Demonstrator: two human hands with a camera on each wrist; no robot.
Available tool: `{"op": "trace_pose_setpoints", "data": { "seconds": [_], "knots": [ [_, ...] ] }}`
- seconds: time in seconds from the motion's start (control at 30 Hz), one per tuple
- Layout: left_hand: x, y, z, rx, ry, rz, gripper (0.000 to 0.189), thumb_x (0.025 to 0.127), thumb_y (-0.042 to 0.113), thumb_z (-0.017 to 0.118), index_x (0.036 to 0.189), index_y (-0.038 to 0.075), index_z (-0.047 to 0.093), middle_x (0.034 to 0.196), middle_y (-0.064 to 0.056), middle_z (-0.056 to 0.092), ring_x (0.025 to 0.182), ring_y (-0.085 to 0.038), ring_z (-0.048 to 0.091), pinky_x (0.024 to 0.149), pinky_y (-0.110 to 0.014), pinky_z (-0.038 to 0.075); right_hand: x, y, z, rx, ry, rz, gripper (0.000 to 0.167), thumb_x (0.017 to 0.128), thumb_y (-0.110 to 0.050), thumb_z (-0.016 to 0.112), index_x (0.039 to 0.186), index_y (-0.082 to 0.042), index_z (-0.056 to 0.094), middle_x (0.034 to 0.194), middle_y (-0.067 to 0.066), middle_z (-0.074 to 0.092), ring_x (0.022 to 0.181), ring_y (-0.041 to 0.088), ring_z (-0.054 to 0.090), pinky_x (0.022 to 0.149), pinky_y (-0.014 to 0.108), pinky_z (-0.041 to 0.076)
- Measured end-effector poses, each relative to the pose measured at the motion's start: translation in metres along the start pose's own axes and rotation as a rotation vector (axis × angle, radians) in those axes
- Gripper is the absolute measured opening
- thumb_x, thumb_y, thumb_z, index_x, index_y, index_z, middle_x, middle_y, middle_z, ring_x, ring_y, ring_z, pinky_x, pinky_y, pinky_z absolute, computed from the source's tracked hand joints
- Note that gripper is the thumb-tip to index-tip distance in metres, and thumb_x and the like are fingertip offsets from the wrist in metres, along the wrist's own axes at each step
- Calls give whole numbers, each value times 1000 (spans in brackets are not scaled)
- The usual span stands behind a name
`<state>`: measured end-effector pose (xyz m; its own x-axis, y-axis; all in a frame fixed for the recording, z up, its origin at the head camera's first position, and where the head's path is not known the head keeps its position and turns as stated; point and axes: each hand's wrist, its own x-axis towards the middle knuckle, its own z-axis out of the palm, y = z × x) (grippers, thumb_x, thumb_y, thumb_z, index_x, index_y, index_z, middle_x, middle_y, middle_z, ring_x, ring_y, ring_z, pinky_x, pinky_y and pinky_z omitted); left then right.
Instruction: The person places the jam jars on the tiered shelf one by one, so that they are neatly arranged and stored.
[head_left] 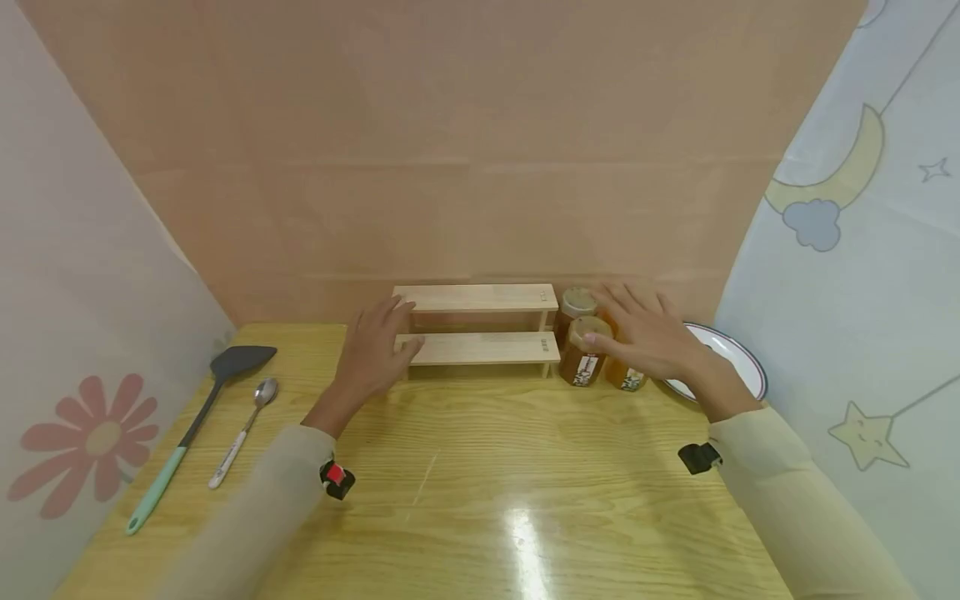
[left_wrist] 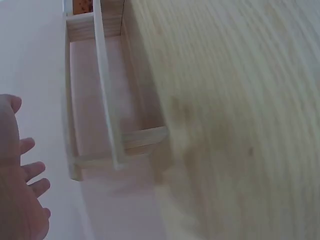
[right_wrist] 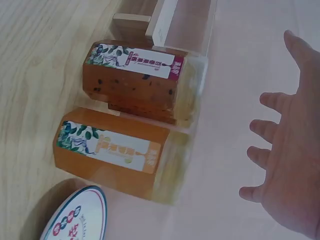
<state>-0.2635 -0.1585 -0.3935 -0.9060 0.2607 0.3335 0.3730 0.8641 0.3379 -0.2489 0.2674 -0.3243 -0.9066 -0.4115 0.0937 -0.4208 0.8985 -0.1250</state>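
A small two-step wooden rack stands against the back wall, its two slats one behind the other. Over its left end hovers my left hand, fingers loosely spread; the left wrist view shows that hand apart from the rack. At the rack's right end stand several lidded jars: a dark amber one in front, another behind it, and an orange one partly hidden beneath my right hand. The right hand is raised above the jars, fingers spread, holding nothing.
A white plate with a dark rim lies at the right, partly covered by the right wrist. On the left of the wooden table are a spatula with a green handle and a metal spoon. Fabric walls enclose the sides and back.
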Motion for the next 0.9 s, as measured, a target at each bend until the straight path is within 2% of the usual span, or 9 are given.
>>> {"op": "trace_pose_setpoints", "data": {
  "seconds": [0.17,0.3,0.5,0.63,0.73,0.9],
  "knots": [
    [-2,-7,11,-159,107,-54,56,104,34,56,153,9,47,161,-20,42,150,-42,37,123,-69,21,-10,10,3,54,21,37,80,103,-61,49,167,-32,10,174,11,16,160,44,13,117,82,3],
    [-1,-17,24,-261,170,-113,50,103,26,60,149,7,52,160,-19,44,148,-43,39,121,-69,25,-19,21,8,67,38,73,80,102,-61,49,167,-34,12,173,13,19,159,46,16,116,83,5],
    [-6,-36,43,-401,158,-210,48,105,28,57,150,15,51,160,-12,45,150,-39,39,121,-64,32,-32,35,17,70,52,125,81,102,-61,49,166,-18,23,171,18,24,154,50,24,116,80,17],
    [-13,-44,53,-528,151,-286,44,106,27,55,148,13,54,155,-14,50,146,-38,43,119,-61,38,-38,42,21,91,49,155,81,103,-61,48,165,-13,26,170,22,24,152,54,25,114,80,20],
    [-16,-47,59,-619,173,-331,42,106,25,55,144,8,57,149,-16,56,141,-36,49,117,-56,43,-41,47,24,104,36,185,83,103,-62,47,165,-12,25,170,23,22,151,54,25,113,80,23],
    [-17,-48,68,-722,261,-391,37,105,21,57,139,7,62,141,-12,65,133,-29,57,111,-45,48,-44,55,31,136,13,222,85,103,-62,46,164,-7,22,169,26,23,150,55,25,114,78,27]
  ]
}}
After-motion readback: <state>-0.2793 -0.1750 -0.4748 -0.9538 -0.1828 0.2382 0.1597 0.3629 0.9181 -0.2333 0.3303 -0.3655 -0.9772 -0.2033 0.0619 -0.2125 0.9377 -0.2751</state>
